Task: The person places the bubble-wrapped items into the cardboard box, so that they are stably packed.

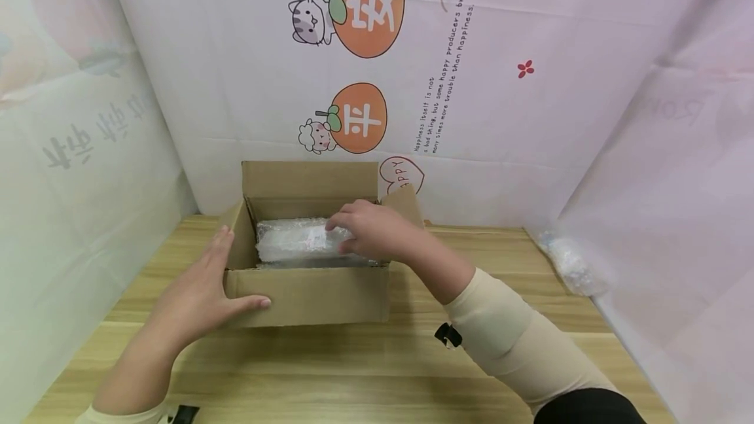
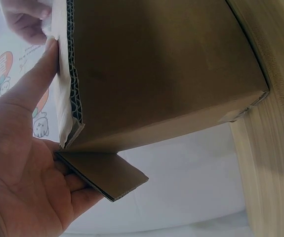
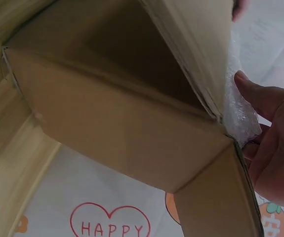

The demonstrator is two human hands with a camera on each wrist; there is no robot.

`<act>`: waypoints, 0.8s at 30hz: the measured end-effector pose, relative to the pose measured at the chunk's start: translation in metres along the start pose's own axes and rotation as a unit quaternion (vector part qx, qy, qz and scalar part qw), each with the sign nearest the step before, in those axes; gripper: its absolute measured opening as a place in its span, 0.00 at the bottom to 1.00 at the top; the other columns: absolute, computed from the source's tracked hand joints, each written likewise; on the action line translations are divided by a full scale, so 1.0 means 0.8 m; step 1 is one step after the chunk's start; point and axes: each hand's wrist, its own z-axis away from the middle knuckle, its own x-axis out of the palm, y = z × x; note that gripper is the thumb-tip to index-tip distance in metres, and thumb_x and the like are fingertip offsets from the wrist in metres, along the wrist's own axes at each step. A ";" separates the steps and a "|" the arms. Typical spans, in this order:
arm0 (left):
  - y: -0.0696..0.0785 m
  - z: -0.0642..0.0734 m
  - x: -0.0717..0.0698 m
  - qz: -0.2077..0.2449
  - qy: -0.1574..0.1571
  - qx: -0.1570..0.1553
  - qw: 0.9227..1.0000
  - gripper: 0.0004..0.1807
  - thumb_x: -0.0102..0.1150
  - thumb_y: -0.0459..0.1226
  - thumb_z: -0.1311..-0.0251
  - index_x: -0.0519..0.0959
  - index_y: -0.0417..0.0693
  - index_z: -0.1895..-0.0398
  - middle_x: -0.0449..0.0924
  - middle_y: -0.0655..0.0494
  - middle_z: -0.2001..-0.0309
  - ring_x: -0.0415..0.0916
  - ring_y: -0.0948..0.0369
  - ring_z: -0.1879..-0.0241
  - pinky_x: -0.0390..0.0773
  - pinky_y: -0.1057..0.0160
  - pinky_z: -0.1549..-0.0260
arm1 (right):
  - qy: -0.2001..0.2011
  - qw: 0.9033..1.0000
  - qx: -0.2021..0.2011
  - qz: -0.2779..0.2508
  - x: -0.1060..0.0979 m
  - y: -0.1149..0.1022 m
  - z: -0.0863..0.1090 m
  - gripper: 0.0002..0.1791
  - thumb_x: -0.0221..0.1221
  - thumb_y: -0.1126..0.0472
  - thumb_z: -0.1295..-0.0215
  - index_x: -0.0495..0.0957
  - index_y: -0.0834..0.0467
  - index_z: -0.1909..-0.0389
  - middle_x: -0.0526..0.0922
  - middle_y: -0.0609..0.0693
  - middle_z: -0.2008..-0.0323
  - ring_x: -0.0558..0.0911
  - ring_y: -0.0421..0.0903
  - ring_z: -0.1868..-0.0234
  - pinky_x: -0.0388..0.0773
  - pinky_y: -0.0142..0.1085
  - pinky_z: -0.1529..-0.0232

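An open cardboard box (image 1: 306,296) stands on the wooden table with its flaps up or spread. My left hand (image 1: 200,286) grips its left front corner, the thumb along the front wall and the fingers behind the side flap (image 2: 104,173). Inside lies a clear bubble-wrapped package (image 1: 288,241) with a pale label, above another wrapped layer. My right hand (image 1: 377,231) reaches over the right side and holds the package's right end. In the right wrist view, the thumb lies against the bubble wrap (image 3: 240,116), with some fingers hidden behind it.
A crumpled bundle of bubble wrap (image 1: 571,267) lies at the table's right edge. Printed white cloth (image 1: 501,116) hangs behind the box and along both sides. The wooden table (image 1: 306,371) extends in front of the box.
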 end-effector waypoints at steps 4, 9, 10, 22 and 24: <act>0.000 0.001 -0.001 -0.001 0.002 0.000 1.000 0.75 0.56 0.78 0.61 0.33 0.46 0.21 0.32 0.46 0.20 0.51 0.35 0.28 0.61 0.29 0.39 | -0.039 0.999 -0.002 -0.006 0.013 -0.001 -0.007 0.20 0.64 0.51 0.35 0.79 0.46 0.43 0.79 0.45 0.42 0.73 0.46 0.37 0.76 0.41 0.41; 0.000 0.001 -0.001 -0.002 0.003 0.004 1.000 0.74 0.56 0.78 0.60 0.33 0.45 0.21 0.32 0.46 0.20 0.51 0.34 0.28 0.60 0.29 0.40 | -0.053 0.998 -0.013 -0.022 0.019 0.003 -0.009 0.19 0.63 0.52 0.35 0.80 0.47 0.44 0.78 0.45 0.42 0.74 0.45 0.37 0.74 0.40 0.39; 0.000 0.001 -0.001 -0.001 0.003 0.004 1.000 0.74 0.56 0.78 0.60 0.33 0.45 0.21 0.32 0.46 0.20 0.51 0.34 0.28 0.60 0.28 0.40 | -0.054 0.998 -0.015 -0.027 0.019 0.003 -0.009 0.18 0.63 0.52 0.34 0.80 0.47 0.44 0.78 0.45 0.42 0.74 0.45 0.37 0.75 0.40 0.40; -0.002 0.001 -0.001 -0.006 0.000 -0.002 1.000 0.75 0.55 0.79 0.61 0.32 0.47 0.21 0.32 0.47 0.20 0.51 0.35 0.28 0.62 0.28 0.41 | -0.042 0.999 -0.021 0.001 0.034 0.000 -0.020 0.20 0.63 0.61 0.36 0.80 0.45 0.43 0.79 0.44 0.51 0.78 0.39 0.55 0.79 0.35 0.53; -0.002 0.000 0.000 -0.007 0.000 -0.001 1.000 0.75 0.55 0.79 0.61 0.32 0.47 0.21 0.32 0.47 0.20 0.51 0.35 0.28 0.61 0.28 0.40 | -0.041 0.999 -0.023 0.002 0.035 0.001 -0.022 0.20 0.63 0.61 0.36 0.80 0.45 0.44 0.79 0.44 0.53 0.78 0.39 0.57 0.79 0.35 0.55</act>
